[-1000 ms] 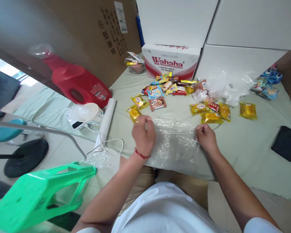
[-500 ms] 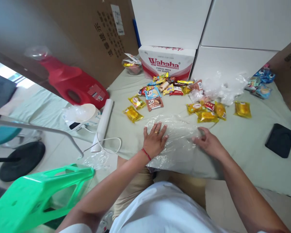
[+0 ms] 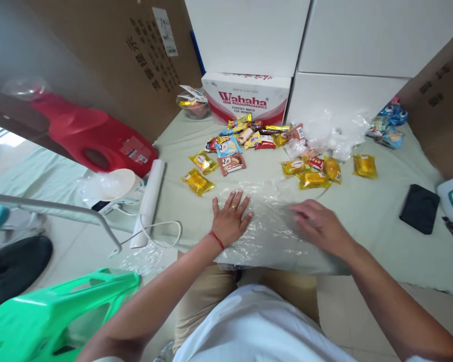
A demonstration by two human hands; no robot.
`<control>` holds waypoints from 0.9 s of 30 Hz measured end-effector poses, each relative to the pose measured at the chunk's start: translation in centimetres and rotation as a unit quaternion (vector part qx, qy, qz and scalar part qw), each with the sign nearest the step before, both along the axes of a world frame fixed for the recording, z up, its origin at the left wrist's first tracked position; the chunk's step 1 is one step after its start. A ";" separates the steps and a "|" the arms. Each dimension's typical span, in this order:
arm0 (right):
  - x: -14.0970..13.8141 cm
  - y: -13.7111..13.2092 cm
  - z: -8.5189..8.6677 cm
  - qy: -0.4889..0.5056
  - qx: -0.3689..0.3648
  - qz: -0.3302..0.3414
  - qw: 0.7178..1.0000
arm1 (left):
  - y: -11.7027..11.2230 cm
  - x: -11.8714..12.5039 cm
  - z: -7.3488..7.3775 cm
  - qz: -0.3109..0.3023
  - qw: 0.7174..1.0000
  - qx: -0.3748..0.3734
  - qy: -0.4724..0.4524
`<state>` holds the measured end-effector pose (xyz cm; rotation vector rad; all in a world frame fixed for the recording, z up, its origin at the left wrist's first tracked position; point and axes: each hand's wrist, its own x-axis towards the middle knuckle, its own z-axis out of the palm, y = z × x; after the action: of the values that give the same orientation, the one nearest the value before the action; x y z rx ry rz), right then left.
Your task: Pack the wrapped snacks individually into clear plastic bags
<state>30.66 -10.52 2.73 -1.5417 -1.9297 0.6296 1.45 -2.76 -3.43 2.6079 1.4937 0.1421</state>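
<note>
A clear plastic bag (image 3: 272, 221) lies flat at the near edge of the pale green table (image 3: 373, 241). My left hand (image 3: 229, 217) rests palm down on the bag's left part, fingers spread, a ring on one finger and a red band at the wrist. My right hand (image 3: 319, 226) lies flat on the bag's right part, fingers stretched to the left and a little blurred. Neither hand holds anything. Beyond the bag lie several wrapped snacks: yellow packets (image 3: 197, 181), a brown packet (image 3: 232, 163) and more yellow ones (image 3: 312, 179).
A Wahaha carton (image 3: 245, 99) and white boxes (image 3: 343, 75) stand at the back. A red jug (image 3: 94, 141), a paper roll (image 3: 148, 201), crumpled plastic (image 3: 335, 131), a black pouch (image 3: 419, 208) and a green stool (image 3: 56, 311) surround the work spot.
Both hands went from pinching the bag's top edge to lying flat on it. My right hand has slid left across the bag. The view has shifted a little to the right.
</note>
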 end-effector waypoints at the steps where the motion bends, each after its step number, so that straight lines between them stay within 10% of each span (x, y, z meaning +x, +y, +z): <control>1: -1.2 1.4 -0.4 -0.022 0.023 0.065 0.997 | 0.1 0.0 0.1 -0.009 1.000 0.001 -0.003; 10: 0.2 9.1 -8.2 -0.198 0.027 0.023 0.980 | 4.1 -3.0 0.2 0.069 0.998 -0.012 0.003; 16: 1.5 11.8 -5.1 -0.118 -0.044 0.023 0.992 | 4.5 -3.5 -0.3 0.071 0.997 -0.006 -0.007; 21: 0.5 22.5 -1.2 -0.273 -0.001 -0.024 0.962 | 4.4 -3.6 -0.3 0.070 0.997 0.007 -0.021; 27: -1.8 31.3 -2.8 -0.384 0.045 0.028 0.922 | 4.5 -3.7 -0.3 0.070 0.997 -0.001 -0.030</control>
<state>28.83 20.74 -0.06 -1.8420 -2.5168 -0.0880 -2.25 1.71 -3.76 2.4732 1.6539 0.2297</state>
